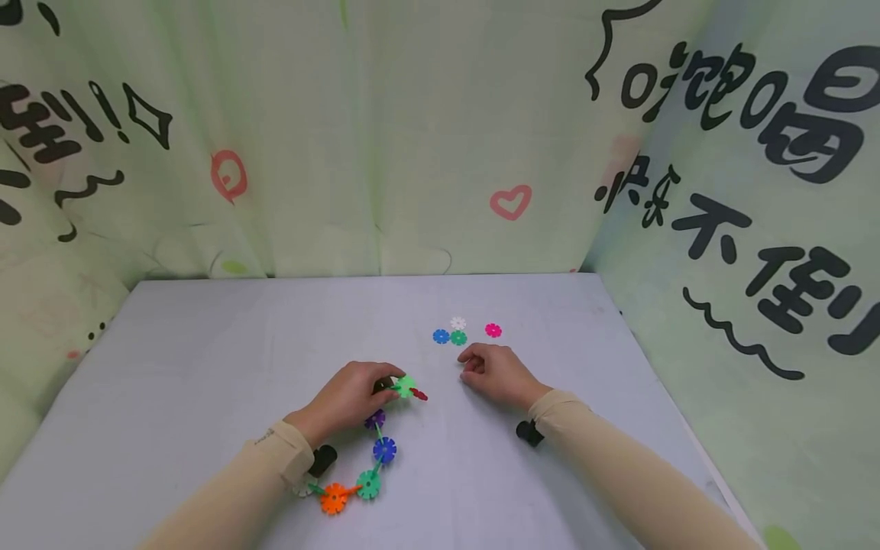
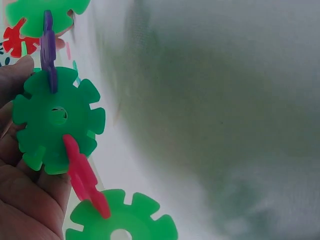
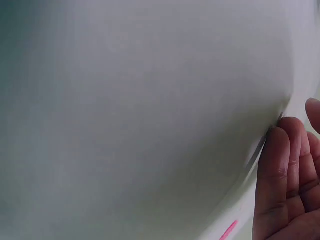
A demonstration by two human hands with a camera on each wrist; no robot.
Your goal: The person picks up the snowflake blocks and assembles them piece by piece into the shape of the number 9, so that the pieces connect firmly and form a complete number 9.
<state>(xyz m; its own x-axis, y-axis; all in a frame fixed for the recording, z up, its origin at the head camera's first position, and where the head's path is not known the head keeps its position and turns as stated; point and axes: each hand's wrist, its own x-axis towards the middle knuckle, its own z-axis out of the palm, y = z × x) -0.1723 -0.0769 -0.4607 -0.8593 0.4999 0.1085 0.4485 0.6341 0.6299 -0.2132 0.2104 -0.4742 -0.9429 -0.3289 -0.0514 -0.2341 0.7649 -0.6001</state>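
Observation:
My left hand (image 1: pixel 354 399) pinches a chain of notched plastic snowflake discs by its far end, near a light green disc (image 1: pixel 406 386) with a red disc (image 1: pixel 420 395) slotted edge-on into it. From there the chain curves toward me past a purple disc (image 1: pixel 375 419), a blue disc (image 1: pixel 385 450), a teal disc (image 1: pixel 368 484) and an orange disc (image 1: pixel 334 499); my left forearm hides part of it. My right hand (image 1: pixel 503 376) hovers or rests over the table, fingers slightly bent, with nothing visible in it. In the right wrist view its fingers (image 3: pixel 274 175) lie together.
Just beyond the right hand lie loose discs: a blue one (image 1: pixel 441 337), a green one (image 1: pixel 458 338), a white one (image 1: pixel 457 323) and a pink one (image 1: pixel 493 330). A white cloth covers the table (image 1: pixel 206 344). Printed curtains (image 1: pixel 412 137) hang behind and beside it.

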